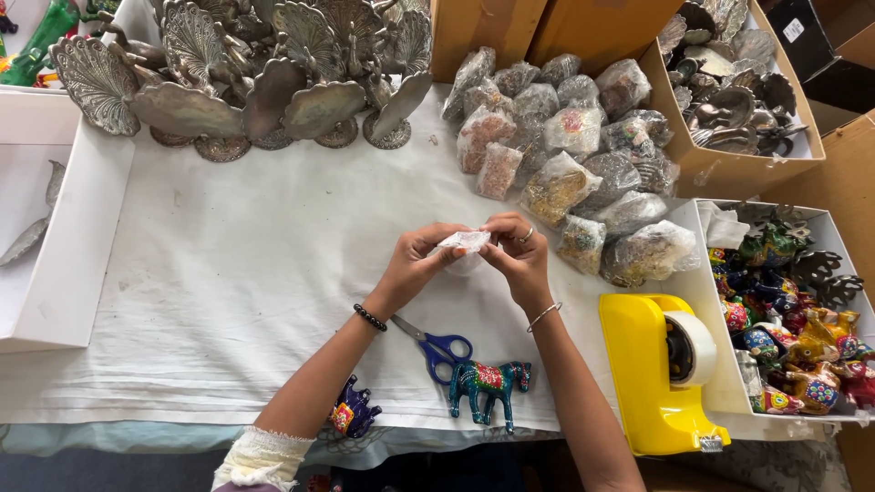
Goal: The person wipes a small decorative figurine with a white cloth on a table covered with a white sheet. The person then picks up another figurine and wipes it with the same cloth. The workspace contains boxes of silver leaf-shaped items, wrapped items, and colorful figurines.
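Both my hands meet above the white cloth-covered table (228,273), pinching a small clear plastic wrap (465,244) between their fingertips. My left hand (415,264) wears a dark bead bracelet at the wrist and grips the wrap's left side. My right hand (518,260), with a ring and a thin bangle, grips its right side. What the wrap holds is too small to tell. Below my hands lie blue-handled scissors (439,348), a painted teal horse figurine (488,383) and a dark blue painted figurine (354,410) near the table's front edge.
A yellow tape dispenser (652,374) stands at the right. Several plastic-wrapped pieces (574,155) are heaped behind my hands. Metal peacock figures (264,73) line the back. A white box (711,301) of painted figurines sits far right, a cardboard box (702,164) of metal pieces behind it.
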